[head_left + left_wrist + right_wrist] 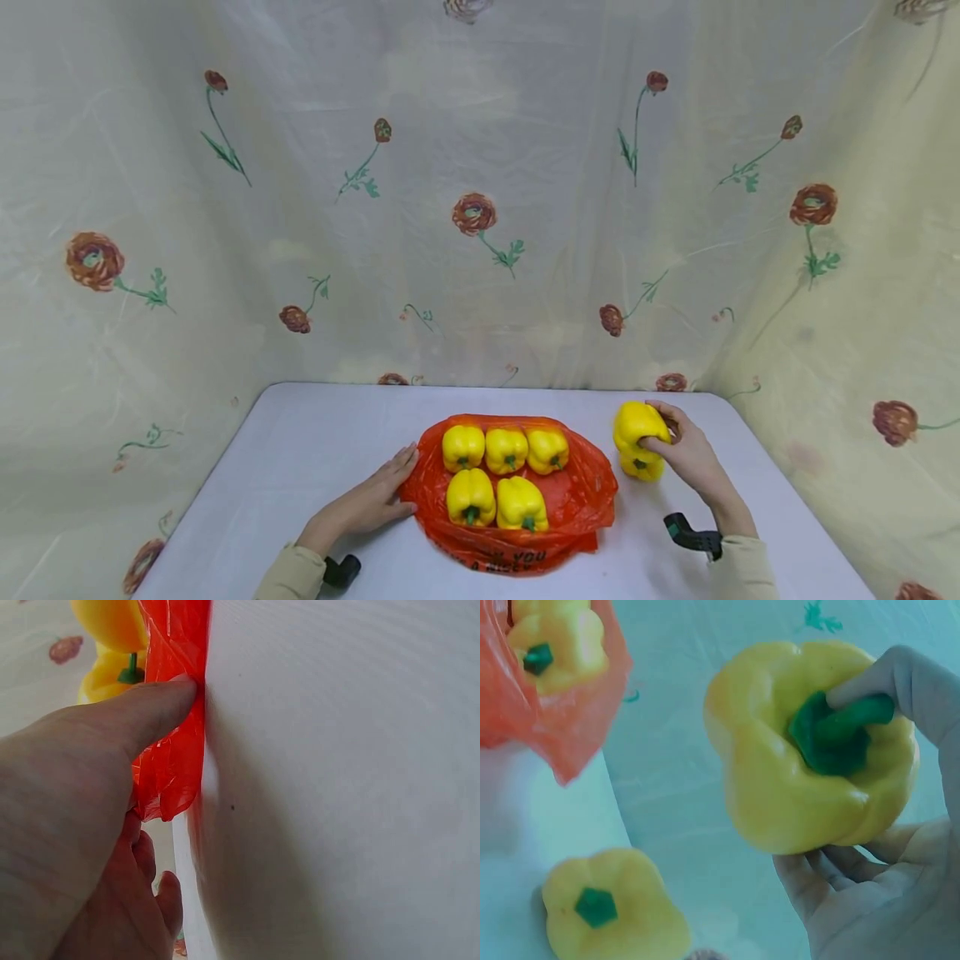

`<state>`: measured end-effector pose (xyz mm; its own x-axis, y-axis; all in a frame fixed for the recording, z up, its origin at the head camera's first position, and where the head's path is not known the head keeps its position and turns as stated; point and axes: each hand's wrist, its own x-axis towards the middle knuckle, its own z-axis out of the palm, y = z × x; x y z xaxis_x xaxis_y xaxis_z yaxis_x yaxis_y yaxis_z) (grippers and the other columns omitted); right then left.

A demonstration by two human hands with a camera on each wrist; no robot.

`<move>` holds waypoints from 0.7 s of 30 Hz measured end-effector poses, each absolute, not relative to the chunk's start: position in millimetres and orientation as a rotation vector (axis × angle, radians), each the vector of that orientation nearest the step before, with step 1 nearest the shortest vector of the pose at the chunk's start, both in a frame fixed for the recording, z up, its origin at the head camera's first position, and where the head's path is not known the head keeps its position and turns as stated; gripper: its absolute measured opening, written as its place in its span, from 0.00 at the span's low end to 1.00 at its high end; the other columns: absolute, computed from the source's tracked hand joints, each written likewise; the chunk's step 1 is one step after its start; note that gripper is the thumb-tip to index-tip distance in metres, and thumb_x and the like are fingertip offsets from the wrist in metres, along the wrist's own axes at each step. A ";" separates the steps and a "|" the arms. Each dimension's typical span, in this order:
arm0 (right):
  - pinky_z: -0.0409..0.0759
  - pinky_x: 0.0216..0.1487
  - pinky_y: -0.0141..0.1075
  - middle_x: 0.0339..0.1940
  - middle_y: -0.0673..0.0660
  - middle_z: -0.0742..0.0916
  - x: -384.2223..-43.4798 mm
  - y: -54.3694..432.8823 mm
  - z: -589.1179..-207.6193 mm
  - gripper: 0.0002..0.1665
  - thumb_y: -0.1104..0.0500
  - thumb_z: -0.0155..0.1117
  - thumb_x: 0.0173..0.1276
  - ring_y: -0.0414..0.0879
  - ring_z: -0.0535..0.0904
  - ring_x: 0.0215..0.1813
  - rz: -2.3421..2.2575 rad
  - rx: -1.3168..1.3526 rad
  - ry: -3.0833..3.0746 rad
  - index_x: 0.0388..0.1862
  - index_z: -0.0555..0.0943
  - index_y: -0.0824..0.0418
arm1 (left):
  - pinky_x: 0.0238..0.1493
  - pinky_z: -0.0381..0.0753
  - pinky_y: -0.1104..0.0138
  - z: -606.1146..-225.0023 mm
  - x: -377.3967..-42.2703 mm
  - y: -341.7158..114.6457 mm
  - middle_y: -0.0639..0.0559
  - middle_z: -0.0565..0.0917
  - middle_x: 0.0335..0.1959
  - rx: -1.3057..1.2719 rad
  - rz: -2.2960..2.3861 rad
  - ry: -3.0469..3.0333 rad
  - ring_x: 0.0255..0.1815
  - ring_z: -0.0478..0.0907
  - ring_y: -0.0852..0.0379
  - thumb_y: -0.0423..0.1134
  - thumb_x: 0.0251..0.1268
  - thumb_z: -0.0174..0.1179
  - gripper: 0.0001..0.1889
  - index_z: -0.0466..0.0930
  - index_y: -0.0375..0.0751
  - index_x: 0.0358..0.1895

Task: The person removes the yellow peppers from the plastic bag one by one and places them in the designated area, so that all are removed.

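My right hand (686,450) holds a yellow bell pepper (636,423) above the right side of the table. Its thumb lies beside the green stem (840,727) in the right wrist view, the fingers round the side. Another yellow bell pepper (641,922) stands on the table below it. At the table's centre, an open red plastic bag (592,475) contains several yellow bell peppers in two rows, stems towards me. My left hand (367,500) rests against the bag's left edge with fingers extended; in the left wrist view its thumb (161,705) touches the red plastic.
The white table (322,417) ends at a flower-patterned curtain (555,250) behind, with more curtain on both sides. The bag's crumpled front edge (517,560) bears dark printed letters. A black wrist device (690,537) sits at each sleeve.
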<state>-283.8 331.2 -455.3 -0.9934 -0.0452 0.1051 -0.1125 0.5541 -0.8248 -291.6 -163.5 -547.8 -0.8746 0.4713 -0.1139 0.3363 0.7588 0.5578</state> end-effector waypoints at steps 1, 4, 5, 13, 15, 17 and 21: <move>0.67 0.69 0.57 0.72 0.70 0.64 -283.9 334.7 -455.4 0.45 0.51 0.63 0.69 0.64 0.63 0.69 1.429 0.121 -2.704 0.75 0.54 0.66 | 0.75 0.52 0.46 -547.8 -291.4 -163.6 0.53 0.43 0.80 0.636 0.793 2.708 0.80 0.42 0.49 0.59 0.64 0.57 0.45 0.46 0.47 0.78; 0.75 0.65 0.40 0.72 0.69 0.64 -283.9 345.2 -457.0 0.45 0.50 0.62 0.69 0.63 0.63 0.69 1.405 0.068 -2.693 0.75 0.54 0.66 | 0.75 0.52 0.46 -548.3 -291.5 -164.1 0.54 0.43 0.80 0.640 0.800 2.706 0.80 0.42 0.49 0.59 0.64 0.57 0.45 0.46 0.47 0.78; 0.75 0.61 0.32 0.72 0.69 0.65 -283.9 349.0 -458.1 0.45 0.49 0.62 0.69 0.63 0.63 0.69 1.401 0.052 -2.687 0.76 0.54 0.65 | 0.75 0.52 0.46 -548.9 -291.7 -164.4 0.53 0.43 0.80 0.643 0.798 2.706 0.80 0.42 0.49 0.60 0.64 0.57 0.45 0.46 0.47 0.78; 0.76 0.59 0.29 0.74 0.70 0.61 -284.0 381.0 -469.8 0.47 0.46 0.59 0.71 0.62 0.60 0.70 1.411 -0.070 -2.660 0.77 0.51 0.65 | 0.76 0.52 0.47 -549.9 -292.6 -165.4 0.54 0.43 0.80 0.640 0.776 2.713 0.80 0.42 0.49 0.60 0.65 0.57 0.45 0.46 0.48 0.78; 0.74 0.65 0.43 0.74 0.70 0.61 -284.6 387.1 -472.7 0.47 0.45 0.58 0.71 0.62 0.60 0.70 1.421 -0.100 -2.656 0.77 0.49 0.66 | 0.76 0.53 0.47 -549.7 -292.8 -165.4 0.54 0.43 0.80 0.638 0.772 2.717 0.80 0.42 0.49 0.61 0.64 0.56 0.45 0.46 0.49 0.78; 0.71 0.68 0.49 0.74 0.71 0.60 -285.3 392.4 -475.8 0.48 0.43 0.57 0.71 0.63 0.59 0.70 1.439 -0.130 -2.652 0.77 0.48 0.66 | 0.76 0.53 0.47 -549.7 -292.9 -165.4 0.54 0.43 0.80 0.639 0.771 2.717 0.80 0.42 0.50 0.61 0.64 0.56 0.45 0.46 0.49 0.78; 0.72 0.66 0.43 0.74 0.71 0.60 -285.4 401.7 -483.3 0.49 0.43 0.56 0.72 0.62 0.59 0.69 1.459 -0.163 -2.660 0.77 0.48 0.67 | 0.76 0.53 0.47 -550.4 -292.8 -165.0 0.55 0.43 0.80 0.640 0.781 2.712 0.80 0.42 0.50 0.61 0.64 0.56 0.45 0.46 0.49 0.78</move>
